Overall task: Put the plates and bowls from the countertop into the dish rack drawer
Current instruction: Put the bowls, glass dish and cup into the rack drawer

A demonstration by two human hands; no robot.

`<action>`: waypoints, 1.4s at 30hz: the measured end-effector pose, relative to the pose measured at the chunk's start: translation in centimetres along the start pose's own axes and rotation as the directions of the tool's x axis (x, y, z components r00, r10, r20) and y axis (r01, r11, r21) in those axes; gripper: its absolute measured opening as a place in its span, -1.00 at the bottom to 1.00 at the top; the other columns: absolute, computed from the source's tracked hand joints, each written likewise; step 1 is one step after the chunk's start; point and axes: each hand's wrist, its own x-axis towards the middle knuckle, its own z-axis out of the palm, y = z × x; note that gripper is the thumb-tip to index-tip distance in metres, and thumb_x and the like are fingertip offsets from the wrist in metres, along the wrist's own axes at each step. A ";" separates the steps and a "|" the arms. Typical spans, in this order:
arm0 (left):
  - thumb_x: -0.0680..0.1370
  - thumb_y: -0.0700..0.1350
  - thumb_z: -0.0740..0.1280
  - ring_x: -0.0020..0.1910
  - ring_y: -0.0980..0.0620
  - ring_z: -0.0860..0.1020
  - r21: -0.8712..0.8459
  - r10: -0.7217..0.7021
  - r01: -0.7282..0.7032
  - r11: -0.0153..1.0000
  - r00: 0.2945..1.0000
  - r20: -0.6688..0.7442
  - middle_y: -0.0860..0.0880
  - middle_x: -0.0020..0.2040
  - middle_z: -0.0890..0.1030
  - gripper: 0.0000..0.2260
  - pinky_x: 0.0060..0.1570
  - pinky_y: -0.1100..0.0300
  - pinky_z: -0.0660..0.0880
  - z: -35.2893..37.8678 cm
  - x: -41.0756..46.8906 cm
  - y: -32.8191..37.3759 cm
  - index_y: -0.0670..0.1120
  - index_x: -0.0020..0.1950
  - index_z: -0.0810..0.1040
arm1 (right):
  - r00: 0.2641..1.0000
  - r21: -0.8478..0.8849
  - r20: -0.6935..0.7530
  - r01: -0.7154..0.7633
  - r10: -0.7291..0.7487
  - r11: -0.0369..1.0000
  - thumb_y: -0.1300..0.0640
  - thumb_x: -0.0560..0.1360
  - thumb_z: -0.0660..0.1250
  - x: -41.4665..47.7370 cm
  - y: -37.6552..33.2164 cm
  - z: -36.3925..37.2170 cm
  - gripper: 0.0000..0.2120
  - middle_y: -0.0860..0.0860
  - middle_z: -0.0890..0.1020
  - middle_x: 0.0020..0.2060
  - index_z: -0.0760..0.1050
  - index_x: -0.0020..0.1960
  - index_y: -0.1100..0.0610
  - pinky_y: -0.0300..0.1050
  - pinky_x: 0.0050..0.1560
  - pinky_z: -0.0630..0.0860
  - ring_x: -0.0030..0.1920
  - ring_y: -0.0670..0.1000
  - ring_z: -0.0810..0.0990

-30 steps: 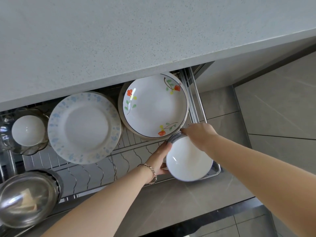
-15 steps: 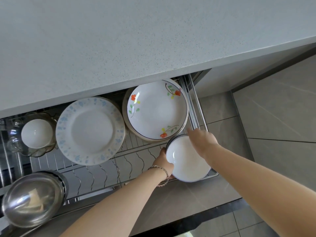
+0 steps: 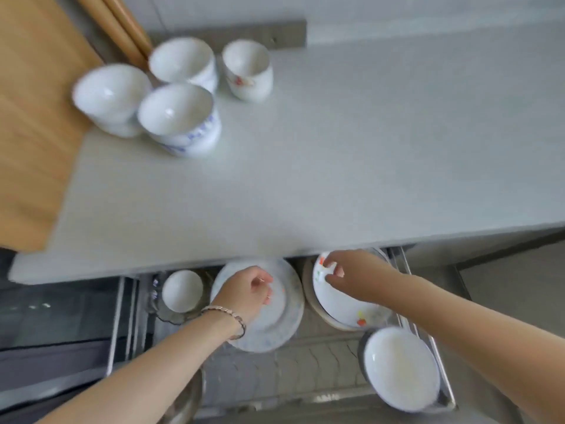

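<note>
Steel bowl (image 3: 185,402): one, nearest of all, at the drawer's front left. Only part of it shows.
Big white bowl (image 3: 400,368): one, and it's in, sitting in the front right corner of the dish rack drawer (image 3: 305,362).
Dish rack drawer: one, pulled out from under the countertop (image 3: 367,163), with bare wire showing in the middle.
Left hand (image 3: 247,290): over the blue-patterned plate (image 3: 275,319), fingers loosely curled and holding nothing. One bracelet (image 3: 226,313) on the wrist.
Right hand (image 3: 345,270): over the flowered plate (image 3: 345,304), fingers bent and a little apart, nothing held. Too blurred to say whether the fingertips touch the plate.
Plates in the drawer: two on show, blue-patterned in the middle and flowered to its right. There's another rim under the flowered one.
Small white bowl (image 3: 182,290): one, at the back left of the drawer, nested in a glass dish (image 3: 166,315).
Bowls on the countertop: four, clustered at the far left. There's a plain one (image 3: 111,96), another plain one (image 3: 183,64), a blue-marked one (image 3: 180,117) and a red-marked one (image 3: 247,70) just to the right of the group.
Wooden board (image 3: 30,117): one, along the countertop's left edge, beside the plain bowl.
Wooden rods (image 3: 122,26): two, side by side, at the far left behind the bowls.
</note>
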 end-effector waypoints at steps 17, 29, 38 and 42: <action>0.53 -0.31 0.10 -0.35 0.10 0.55 -0.154 -0.070 0.024 0.988 0.950 -0.303 0.01 -0.29 0.58 -0.77 -0.42 0.33 0.43 -25.6 5.9 -4.8 -0.07 -0.12 0.50 | 0.967 0.987 -0.042 0.001 0.253 0.162 0.12 0.57 0.09 20.1 -27.1 -8.0 -0.56 0.29 0.57 0.00 0.18 0.40 0.23 -0.04 -0.38 0.58 -0.32 0.17 0.59; 0.55 0.02 0.25 -0.16 -0.06 0.60 -0.575 -0.056 -0.030 0.818 0.990 -0.131 -0.09 0.24 0.44 -0.51 -0.28 0.08 0.57 -22.8 2.5 -1.1 -0.06 0.45 0.23 | 0.994 0.940 -0.045 0.007 0.103 0.342 0.37 0.48 0.02 10.8 -18.3 -1.6 -0.72 0.25 0.64 -0.39 0.29 0.17 0.29 -0.09 -0.40 0.65 -0.42 0.14 0.68; 0.52 -0.18 0.20 -0.29 0.12 0.58 0.211 0.027 -0.096 0.973 0.951 0.308 0.05 -0.12 0.56 -0.68 -0.52 0.43 0.48 -10.7 -4.4 -4.9 0.00 0.27 0.37 | 0.997 0.476 0.035 0.047 -0.072 0.878 0.29 0.46 0.22 -3.9 -7.1 6.1 -0.51 0.03 0.63 -0.02 0.35 0.07 -0.33 -0.03 0.06 0.56 0.01 0.04 0.59; 0.53 -0.20 0.14 -0.12 0.00 0.54 0.319 -0.050 -0.069 0.945 0.935 0.350 -0.08 0.10 0.59 -0.65 -0.21 0.19 0.48 -2.3 -4.9 -8.1 -0.02 0.31 0.35 | 0.981 0.480 0.178 -0.154 0.076 0.864 0.28 0.45 0.16 -5.5 -2.2 11.6 -0.48 -0.09 0.58 -0.04 0.32 0.27 -0.22 -0.30 -0.12 0.55 -0.05 -0.06 0.57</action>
